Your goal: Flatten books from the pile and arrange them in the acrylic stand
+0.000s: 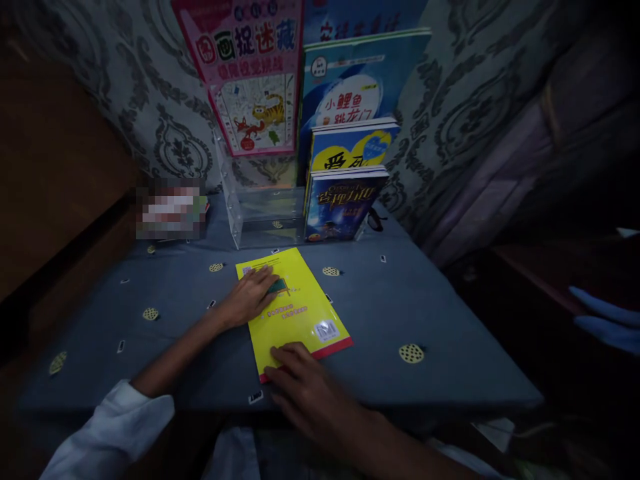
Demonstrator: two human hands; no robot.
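One yellow booklet (300,320) lies flat on the blue worktop (425,293). The left hand (250,297) rests on its far corner and the right hand (310,393) on its near edge, fingers outstretched, grasping nothing. Beyond the left fingertips, books (345,200) stand beside a clear rack (260,213).

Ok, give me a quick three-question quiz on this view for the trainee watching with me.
1. True or false: the yellow booklet stands upright.
2. Which hand rests on the booklet's near edge? A) left B) right
3. Fill in: the books in the clear stand sit at its ____ end.
Key: 1 false, it lies flat on the table. 2 B, the right hand; the left hand lies on the far half. 3 right.
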